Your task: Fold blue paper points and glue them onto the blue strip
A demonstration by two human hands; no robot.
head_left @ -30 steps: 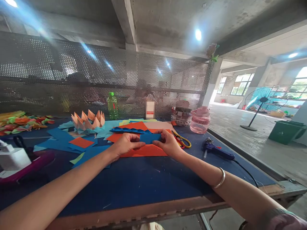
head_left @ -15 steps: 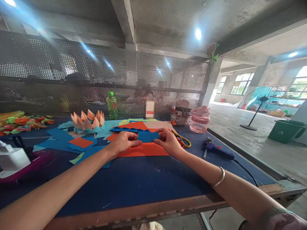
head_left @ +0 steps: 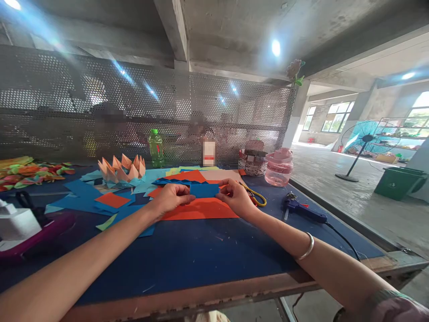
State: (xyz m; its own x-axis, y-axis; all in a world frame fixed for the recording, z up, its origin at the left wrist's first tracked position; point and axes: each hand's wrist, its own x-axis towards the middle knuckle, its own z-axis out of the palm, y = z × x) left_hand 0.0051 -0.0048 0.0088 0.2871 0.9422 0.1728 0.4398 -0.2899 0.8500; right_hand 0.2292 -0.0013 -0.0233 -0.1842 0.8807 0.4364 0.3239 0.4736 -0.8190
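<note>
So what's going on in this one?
A person is holding a small strip of blue paper between their left hand and right hand, over a sheet of orange paper on a blue worktable. Yellow-handled scissors lie beyond the right hand, with a hot glue gun further right. A folded paper flower sits further left.

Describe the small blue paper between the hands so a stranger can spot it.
On the blue-topped worktable, a large orange paper sheet lies at the centre. Just above it, the small blue paper rectangle sits between the left hand and the right hand. Unlike the loose blue sheets nearby, it alone is gripped by both hands.
</note>
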